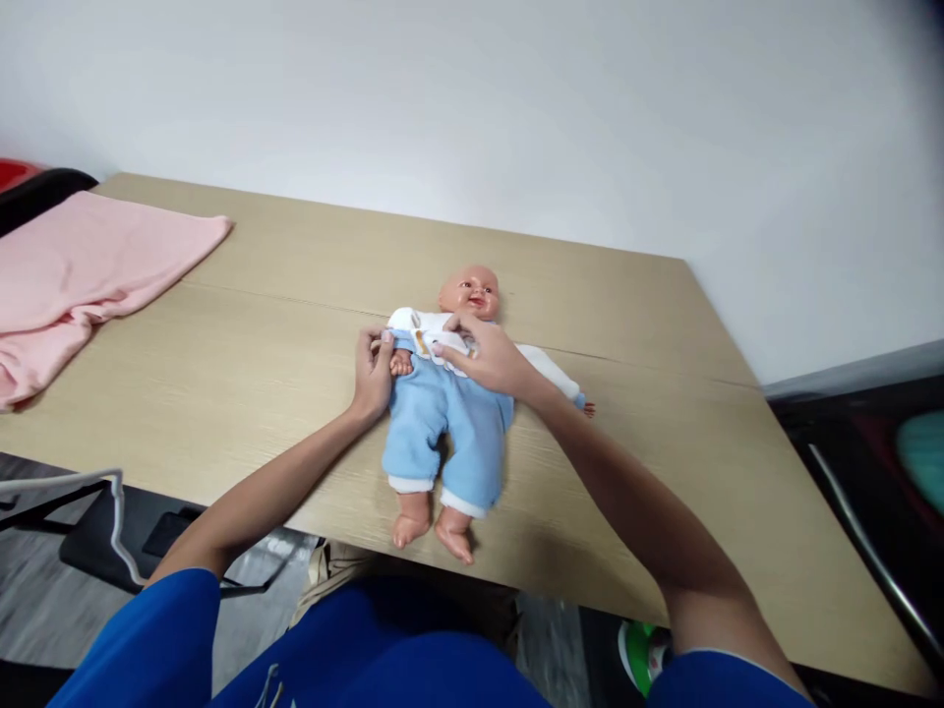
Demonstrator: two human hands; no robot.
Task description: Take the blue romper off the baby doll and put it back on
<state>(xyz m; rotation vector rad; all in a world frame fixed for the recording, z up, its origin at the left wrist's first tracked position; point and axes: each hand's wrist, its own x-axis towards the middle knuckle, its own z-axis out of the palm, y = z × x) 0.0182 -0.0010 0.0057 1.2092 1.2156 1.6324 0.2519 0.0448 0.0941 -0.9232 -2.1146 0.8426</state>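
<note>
A baby doll (479, 291) lies on its back on the wooden table, head toward the wall and bare feet toward me. It wears a white top with light-blue cuffs and light-blue trousers (468, 423) with white hems. At the doll's cuff on the left side, my left hand (373, 372) pinches the blue sleeve end (402, 340) beside the small doll hand. Over the chest, my right hand (493, 356) grips the white top (446, 346) between thumb and fingers. The doll's other arm (550, 370) stretches out to the right on the table.
A pink cloth (95, 265) lies crumpled on the left of the table (295, 383). The white wall (472, 118) rises behind it. Dark chairs stand at both sides, and a green and white object (640, 657) is below the front edge.
</note>
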